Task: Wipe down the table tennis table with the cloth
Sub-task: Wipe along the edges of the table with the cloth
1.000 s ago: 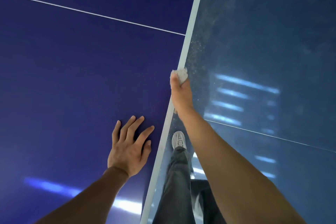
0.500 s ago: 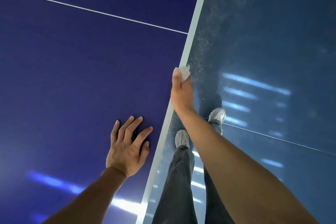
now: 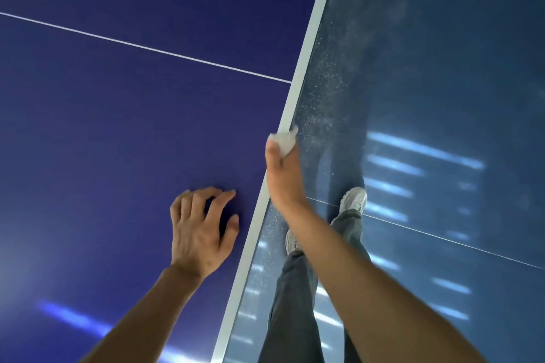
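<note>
The dark blue table tennis table (image 3: 103,132) fills the left of the head view, with a thin white centre line (image 3: 141,46) across it and a white edge band (image 3: 306,47) running diagonally. My right hand (image 3: 281,177) grips a small crumpled white cloth (image 3: 285,140) against that edge band, at the table's side. On the tabletop just left of the edge is my left hand (image 3: 202,230); its fingers are arched and only the fingertips touch the surface. It holds nothing.
Right of the edge lies a glossy blue floor (image 3: 442,82) with light reflections and a dusty, speckled streak (image 3: 321,97) close to the table. My legs in grey trousers (image 3: 295,303) and white shoes (image 3: 354,200) stand beside the table edge.
My left hand went from lying flat to arched on its fingertips. My right hand with the cloth stayed on the edge band, and my feet stepped forward along the table.
</note>
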Demonstrator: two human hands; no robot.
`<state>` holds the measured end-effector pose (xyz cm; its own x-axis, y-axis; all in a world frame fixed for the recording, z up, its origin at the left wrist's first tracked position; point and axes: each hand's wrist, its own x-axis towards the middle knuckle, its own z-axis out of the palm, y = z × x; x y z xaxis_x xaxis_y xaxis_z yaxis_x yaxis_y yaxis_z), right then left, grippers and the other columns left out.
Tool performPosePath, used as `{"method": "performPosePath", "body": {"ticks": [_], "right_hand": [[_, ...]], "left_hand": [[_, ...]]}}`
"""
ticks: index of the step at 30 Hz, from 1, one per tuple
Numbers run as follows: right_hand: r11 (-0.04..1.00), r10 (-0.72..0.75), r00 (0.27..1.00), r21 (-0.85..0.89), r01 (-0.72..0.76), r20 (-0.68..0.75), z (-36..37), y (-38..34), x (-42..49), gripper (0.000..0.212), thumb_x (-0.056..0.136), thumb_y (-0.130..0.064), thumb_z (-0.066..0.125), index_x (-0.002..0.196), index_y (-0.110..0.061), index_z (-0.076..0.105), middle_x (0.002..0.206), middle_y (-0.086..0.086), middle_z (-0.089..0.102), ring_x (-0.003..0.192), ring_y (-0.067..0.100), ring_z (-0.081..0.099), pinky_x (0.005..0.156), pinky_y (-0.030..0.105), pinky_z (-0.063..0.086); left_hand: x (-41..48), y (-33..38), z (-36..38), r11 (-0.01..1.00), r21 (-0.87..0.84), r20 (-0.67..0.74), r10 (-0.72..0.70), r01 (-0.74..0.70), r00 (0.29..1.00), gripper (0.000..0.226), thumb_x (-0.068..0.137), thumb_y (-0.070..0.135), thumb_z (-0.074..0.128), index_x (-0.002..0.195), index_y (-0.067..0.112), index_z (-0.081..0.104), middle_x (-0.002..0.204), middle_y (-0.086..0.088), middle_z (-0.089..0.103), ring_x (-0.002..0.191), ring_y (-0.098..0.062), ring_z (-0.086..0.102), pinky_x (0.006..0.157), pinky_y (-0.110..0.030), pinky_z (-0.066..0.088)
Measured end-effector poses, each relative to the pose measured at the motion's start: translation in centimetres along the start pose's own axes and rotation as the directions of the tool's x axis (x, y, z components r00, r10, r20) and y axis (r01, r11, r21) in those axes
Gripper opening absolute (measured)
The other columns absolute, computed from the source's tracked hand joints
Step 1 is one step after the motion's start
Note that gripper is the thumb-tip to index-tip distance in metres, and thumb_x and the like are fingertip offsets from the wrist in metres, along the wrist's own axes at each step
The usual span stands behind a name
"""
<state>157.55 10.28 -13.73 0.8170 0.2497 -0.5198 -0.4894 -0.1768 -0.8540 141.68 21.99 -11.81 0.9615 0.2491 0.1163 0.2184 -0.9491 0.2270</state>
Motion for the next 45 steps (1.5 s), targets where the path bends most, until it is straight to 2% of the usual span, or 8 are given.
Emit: {"method": "performPosePath", "body": {"ticks": [5,10,15,20,25,31,38,45], "right_hand": [[0.999,0.017,0.997,0.037,-0.015,-0.074,-1.9,-6.0,10.4,0.019,0.108,-0.041,0.052,0.123,-0.030,0.049,0.100,-0.021,0.058,0.072,-0.028,0.054,0.059,-0.003,0.038],[0.994,-0.048,0.999,0.100,0.049,-0.006,-1.5,-2.5,5.7,0.047,0.111,-0.028,0.048,0.155,-0.016,0.037,0.135,-0.002,0.062,0.118,-0.004,0.060,0.096,0.012,0.045],[1.000,0.007,0.987,0.020,-0.010,0.158,-1.3,0.8,0.2,0.064,0.103,-0.044,0.045,0.159,-0.019,0.028,0.129,-0.003,0.058,0.113,0.004,0.059,0.102,0.025,0.046],[0.991,-0.043,0.998,0.125,0.036,0.052,-2.5,-4.6,10.0,0.026,0.109,-0.030,0.050,0.134,-0.027,0.046,0.120,-0.001,0.063,0.102,0.003,0.061,0.090,0.016,0.046],[0.997,0.008,0.997,0.073,-0.003,-0.075,-4.0,-10.1,20.5,0.037,0.107,-0.039,0.054,0.138,-0.021,0.050,0.113,-0.010,0.064,0.090,-0.015,0.061,0.075,0.004,0.044],[0.992,0.006,0.999,0.128,-0.011,0.040,-3.1,-6.5,11.7,0.057,0.111,-0.038,0.042,0.163,-0.018,0.028,0.153,-0.005,0.054,0.140,0.005,0.050,0.119,0.034,0.040],[0.996,0.009,0.998,0.093,-0.003,-0.063,-4.4,-12.4,21.8,0.017,0.112,-0.037,0.044,0.127,-0.029,0.043,0.109,-0.029,0.053,0.091,-0.032,0.053,0.077,-0.006,0.036],[1.000,0.012,0.976,0.000,-0.013,-0.217,-4.1,-14.0,23.7,0.043,0.111,-0.039,0.046,0.144,-0.013,0.054,0.121,-0.011,0.063,0.098,-0.012,0.060,0.081,-0.004,0.036]], "left_hand": [[9.6,2.7,2.1,0.999,-0.032,-0.066,-0.035,0.033,0.997,0.037,0.097,0.031,0.054,0.129,0.017,0.066,0.132,-0.010,0.059,0.123,-0.032,0.053,0.118,-0.058,0.029],[18.7,3.7,3.0,0.993,-0.032,-0.017,-0.115,0.115,0.993,0.041,0.098,0.028,0.052,0.138,0.023,0.062,0.148,-0.010,0.051,0.142,-0.033,0.043,0.126,-0.058,0.014],[25.2,3.3,4.0,0.984,-0.006,0.025,-0.180,0.181,0.983,0.042,0.101,0.028,0.049,0.142,0.027,0.058,0.150,-0.009,0.047,0.143,-0.032,0.040,0.124,-0.061,0.017],[25.3,3.1,4.9,0.978,0.024,-0.023,-0.207,0.208,0.978,0.040,0.102,0.029,0.046,0.140,0.032,0.060,0.149,-0.006,0.049,0.142,-0.030,0.041,0.125,-0.057,0.018],[25.6,2.9,5.2,0.975,0.028,-0.047,-0.217,0.219,0.975,0.039,0.100,0.030,0.048,0.136,0.034,0.061,0.146,-0.004,0.050,0.139,-0.029,0.043,0.124,-0.056,0.018],[25.9,3.3,5.0,0.973,0.046,-0.016,-0.225,0.225,0.974,0.039,0.100,0.030,0.046,0.136,0.032,0.060,0.146,-0.008,0.050,0.140,-0.032,0.042,0.124,-0.056,0.017],[26.0,3.0,5.3,0.971,0.057,0.016,-0.232,0.231,0.973,0.040,0.098,0.032,0.043,0.137,0.034,0.055,0.147,-0.008,0.048,0.141,-0.033,0.040,0.124,-0.058,0.015],[26.1,3.1,5.4,0.970,0.056,0.031,-0.238,0.236,0.971,0.040,0.098,0.032,0.042,0.136,0.033,0.055,0.145,-0.010,0.049,0.140,-0.036,0.041,0.124,-0.058,0.014]]}}
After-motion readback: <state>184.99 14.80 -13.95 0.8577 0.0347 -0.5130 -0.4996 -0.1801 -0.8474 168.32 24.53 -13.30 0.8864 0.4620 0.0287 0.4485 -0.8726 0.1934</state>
